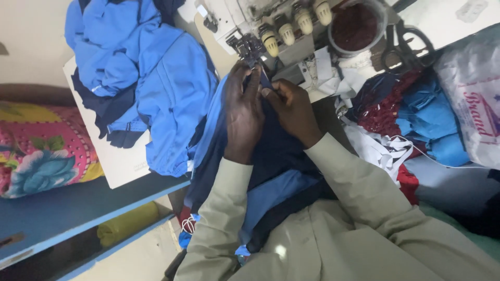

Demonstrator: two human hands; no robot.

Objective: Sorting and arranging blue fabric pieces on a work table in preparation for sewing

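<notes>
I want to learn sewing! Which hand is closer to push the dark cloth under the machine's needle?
Probably the left hand: its fingertips pinch the navy fabric nearest the sewing machine. The right hand grips slightly behind.

Navy and light-blue garment (276, 156), red-filled bowl (355, 26), pink floral cushion (44, 148), beige sleeves (359, 192)

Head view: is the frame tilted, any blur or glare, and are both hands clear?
Head view: frame tilted; both hands sharp, left hand and right hand pinching dark navy fabric at the sewing machine; translucent white plastic bag catches mild glare; edges soft.
</notes>
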